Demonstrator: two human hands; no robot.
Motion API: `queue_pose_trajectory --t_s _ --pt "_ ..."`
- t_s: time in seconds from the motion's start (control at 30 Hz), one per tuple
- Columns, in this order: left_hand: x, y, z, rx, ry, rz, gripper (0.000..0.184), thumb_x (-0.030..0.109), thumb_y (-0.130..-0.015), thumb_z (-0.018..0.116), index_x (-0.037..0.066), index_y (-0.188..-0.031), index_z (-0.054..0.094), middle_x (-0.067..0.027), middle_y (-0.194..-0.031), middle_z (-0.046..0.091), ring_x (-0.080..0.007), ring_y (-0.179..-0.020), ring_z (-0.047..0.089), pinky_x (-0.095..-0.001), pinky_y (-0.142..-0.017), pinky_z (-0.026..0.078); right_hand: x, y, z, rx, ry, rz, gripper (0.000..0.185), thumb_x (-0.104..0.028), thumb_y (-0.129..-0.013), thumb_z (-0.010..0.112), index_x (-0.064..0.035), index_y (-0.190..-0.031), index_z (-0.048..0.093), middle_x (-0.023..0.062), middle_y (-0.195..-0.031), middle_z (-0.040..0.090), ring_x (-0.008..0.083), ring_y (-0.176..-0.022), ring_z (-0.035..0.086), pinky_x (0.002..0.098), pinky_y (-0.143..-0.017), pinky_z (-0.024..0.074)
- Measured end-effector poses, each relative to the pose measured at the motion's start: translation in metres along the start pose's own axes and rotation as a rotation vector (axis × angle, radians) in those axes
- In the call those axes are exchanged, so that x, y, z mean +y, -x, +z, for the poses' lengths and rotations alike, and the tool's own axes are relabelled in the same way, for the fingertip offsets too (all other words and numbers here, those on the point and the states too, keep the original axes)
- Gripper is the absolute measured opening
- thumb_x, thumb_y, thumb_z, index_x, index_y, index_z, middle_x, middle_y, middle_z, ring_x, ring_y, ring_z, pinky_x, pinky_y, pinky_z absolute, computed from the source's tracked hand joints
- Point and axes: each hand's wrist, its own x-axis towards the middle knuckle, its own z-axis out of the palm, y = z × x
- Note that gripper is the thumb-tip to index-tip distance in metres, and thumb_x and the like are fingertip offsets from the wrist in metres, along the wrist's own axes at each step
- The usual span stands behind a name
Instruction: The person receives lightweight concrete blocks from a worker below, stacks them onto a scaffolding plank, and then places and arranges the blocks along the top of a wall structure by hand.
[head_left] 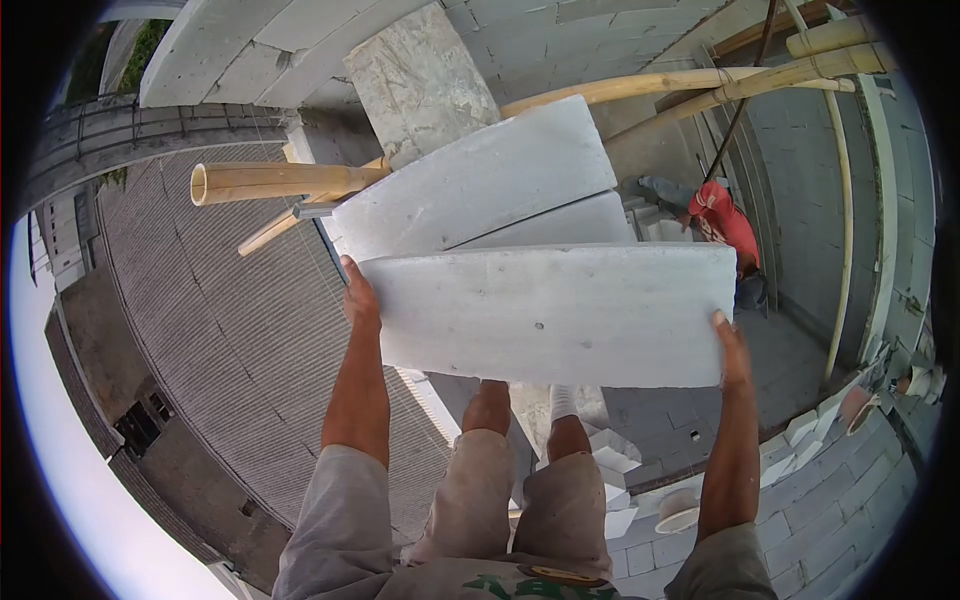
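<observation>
A long white lightweight concrete block (560,315) spans the space in front of my legs, held up between both hands. My left hand (360,290) grips its left end, thumb on the near face. At the opposite end my right hand (732,345) clasps the lower right edge; the fingers behind the block are hidden. Just beyond it lie two more pale blocks, a larger one (490,180) and a partly covered one (560,222), with a narrow gap between them.
Bamboo poles (280,183) run across beneath the blocks, beside a cement-smeared board (420,85). A corrugated roof (230,320) drops away on the left. Below right, a person in a red top (725,225) bends near more blocks. Buckets (678,510) stand along the block wall (800,530).
</observation>
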Motion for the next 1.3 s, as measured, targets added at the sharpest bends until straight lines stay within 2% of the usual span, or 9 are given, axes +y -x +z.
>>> queue_pose_trajectory --t_s 0.13,0.33,0.6,0.7,0.8,0.93,1.07,1.2,1.3 --pt "0.015 -0.063 -0.029 0.074 0.155 -0.026 0.107 0.082 -0.077 0.025 -0.008 -0.135 0.037 -0.0258 -0.137 0.040 -0.0382 -0.125 0.040 -0.0432 -0.105 0.030 -0.065 -0.087 0.102 -0.218 0.060 -0.096 0.086 -0.058 -0.079 0.060 0.0010 -0.137 0.037 0.0141 -0.134 0.045 0.0236 -0.122 0.044 0.0324 -0.104 0.0294" --pt "0.037 -0.114 -0.036 0.137 0.293 0.208 0.103 0.079 -0.080 0.028 -0.007 -0.136 0.035 -0.0245 -0.140 0.037 -0.0368 -0.127 0.037 -0.0420 -0.106 0.028 -0.128 -0.160 0.189 -0.323 0.137 -0.179 0.092 -0.063 -0.077 0.058 -0.0015 -0.140 0.033 0.0166 -0.142 0.036 0.0260 -0.131 0.034 0.0374 -0.105 0.0287" --pt "0.050 -0.138 -0.008 0.143 0.254 0.158 0.100 0.077 -0.082 0.029 -0.008 -0.135 0.035 -0.0269 -0.136 0.040 -0.0381 -0.125 0.039 -0.0411 -0.105 0.029 -0.134 -0.211 0.231 -0.183 0.313 -0.267 0.089 -0.066 -0.074 0.059 -0.0028 -0.135 0.042 0.0175 -0.127 0.052 0.0296 -0.116 0.050 0.0374 -0.098 0.0385" --pt "0.023 -0.158 -0.011 0.031 0.128 0.336 0.100 0.077 -0.082 0.029 -0.008 -0.134 0.037 -0.0268 -0.134 0.042 -0.0398 -0.123 0.042 -0.0427 -0.103 0.030 -0.134 -0.216 0.235 -0.148 0.353 -0.271 0.085 -0.064 -0.074 0.061 -0.0044 -0.132 0.046 0.0171 -0.120 0.058 0.0281 -0.108 0.056 0.0369 -0.093 0.0423" --pt "0.007 -0.177 0.010 0.227 0.067 0.499 0.101 0.077 -0.081 0.029 -0.008 -0.134 0.037 -0.0266 -0.131 0.045 -0.0406 -0.120 0.045 -0.0445 -0.101 0.031 -0.132 -0.218 0.236 -0.069 0.420 -0.331 0.082 -0.062 -0.073 0.062 -0.0039 -0.130 0.049 0.0176 -0.117 0.059 0.0266 -0.106 0.057 0.0362 -0.091 0.0438" --pt "0.019 -0.147 0.017 0.306 -0.022 0.380 0.102 0.078 -0.080 0.028 -0.009 -0.131 0.039 -0.0275 -0.127 0.047 -0.0414 -0.120 0.044 -0.0463 -0.100 0.032 -0.131 -0.218 0.232 -0.027 0.435 -0.374 0.082 -0.062 -0.073 0.061 -0.0026 -0.129 0.050 0.0184 -0.119 0.058 0.0284 -0.110 0.056 0.0365 -0.094 0.0417" --pt "0.002 -0.171 0.023 0.496 -0.156 0.601 0.097 0.077 -0.082 0.024 -0.005 -0.133 0.038 -0.0261 -0.133 0.042 -0.0392 -0.125 0.038 -0.0485 -0.103 0.028 -0.084 -0.209 0.199 0.088 0.171 -0.627 0.076 -0.057 -0.078 0.061 -0.0007 -0.128 0.049 0.0196 -0.124 0.053 0.0304 -0.116 0.051 0.0367 -0.096 0.0406" --pt "0.004 -0.118 0.049 0.665 -0.148 0.921 0.085 0.072 -0.087 0.022 0.006 -0.139 0.036 -0.0159 -0.145 0.031 -0.0324 -0.135 0.027 -0.0595 -0.106 0.012 0.067 -0.207 0.113 0.513 0.440 -1.062 0.065 -0.035 -0.076 0.073 0.0012 -0.124 0.048 0.0223 -0.123 0.051 0.0362 -0.116 0.048 0.0392 -0.097 0.0393" --pt "-0.013 -0.055 0.084 0.585 -0.074 1.089 0.076 0.067 -0.090 0.023 0.011 -0.139 0.037 -0.0128 -0.146 0.030 -0.0312 -0.137 0.023 -0.0663 -0.104 0.005 0.219 -0.204 0.034 0.742 0.548 -0.711 0.080 -0.034 -0.070 0.077 0.0046 -0.129 0.040 0.0265 -0.123 0.047 0.0399 -0.117 0.044 0.0419 -0.097 0.0395"
